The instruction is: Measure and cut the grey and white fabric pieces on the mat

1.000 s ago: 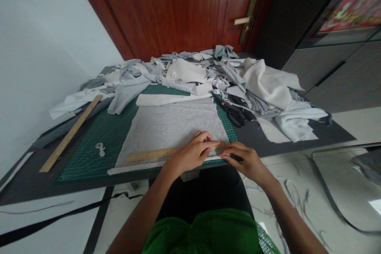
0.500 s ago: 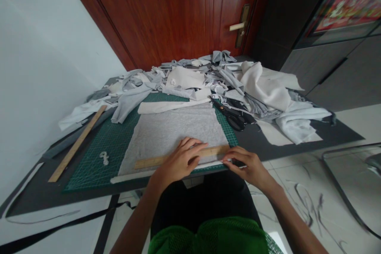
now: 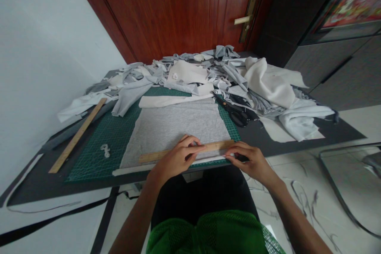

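A light grey knit fabric piece [image 3: 175,123] lies flat on the green cutting mat [image 3: 98,158], with a rolled or folded white edge along its near side. Across the fabric, close to that edge, runs a wooden ruler [image 3: 154,156]. My left hand [image 3: 178,154] is bent over the ruler's middle, holding it against the cloth, its thumb beside the near edge. At the ruler's right end, my right hand [image 3: 245,158] pinches the folded white edge between thumb and fingers. The fingertips partly hide the fold.
Another wooden ruler [image 3: 79,135] lies at the left. Black scissors [image 3: 238,117] rest to the right of the fabric. Heaped grey and white scraps [image 3: 186,73] line the table's back and right. A small white curled scrap [image 3: 105,150] is on the mat. A door [image 3: 166,12] stands behind.
The camera view has shifted slightly, so the table sits a little higher and further right. Both hands stay in nearly the same places on the ruler and the folded edge.
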`<state>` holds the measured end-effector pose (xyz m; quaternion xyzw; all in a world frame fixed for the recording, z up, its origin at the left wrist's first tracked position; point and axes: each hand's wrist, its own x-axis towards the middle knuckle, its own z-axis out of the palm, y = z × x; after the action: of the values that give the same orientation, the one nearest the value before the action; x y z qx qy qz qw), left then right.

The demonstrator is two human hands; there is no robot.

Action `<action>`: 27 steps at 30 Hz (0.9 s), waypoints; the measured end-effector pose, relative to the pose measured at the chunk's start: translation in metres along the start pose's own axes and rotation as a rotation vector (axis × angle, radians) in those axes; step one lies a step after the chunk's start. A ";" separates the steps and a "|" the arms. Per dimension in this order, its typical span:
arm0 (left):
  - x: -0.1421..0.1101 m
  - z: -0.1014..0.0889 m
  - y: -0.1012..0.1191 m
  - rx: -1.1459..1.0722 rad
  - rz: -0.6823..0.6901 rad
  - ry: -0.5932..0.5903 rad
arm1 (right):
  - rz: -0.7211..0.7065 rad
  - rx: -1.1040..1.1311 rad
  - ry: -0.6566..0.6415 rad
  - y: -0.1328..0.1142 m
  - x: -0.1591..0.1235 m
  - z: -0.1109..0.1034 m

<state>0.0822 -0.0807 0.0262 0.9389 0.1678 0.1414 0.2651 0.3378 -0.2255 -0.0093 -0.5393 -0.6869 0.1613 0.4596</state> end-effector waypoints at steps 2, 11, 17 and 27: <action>0.000 0.001 0.001 -0.001 0.001 0.004 | 0.005 -0.010 -0.002 0.000 0.000 0.000; 0.004 0.007 0.006 -0.036 0.011 0.014 | -0.004 -0.031 -0.004 -0.002 -0.001 0.001; 0.006 0.007 0.002 -0.034 0.039 0.001 | -0.010 -0.052 -0.001 -0.005 -0.002 0.001; 0.006 0.008 -0.001 -0.038 0.064 -0.006 | 0.002 -0.102 0.001 -0.014 -0.001 0.004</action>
<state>0.0903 -0.0811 0.0198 0.9390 0.1344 0.1502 0.2785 0.3267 -0.2301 -0.0016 -0.5630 -0.6934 0.1262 0.4317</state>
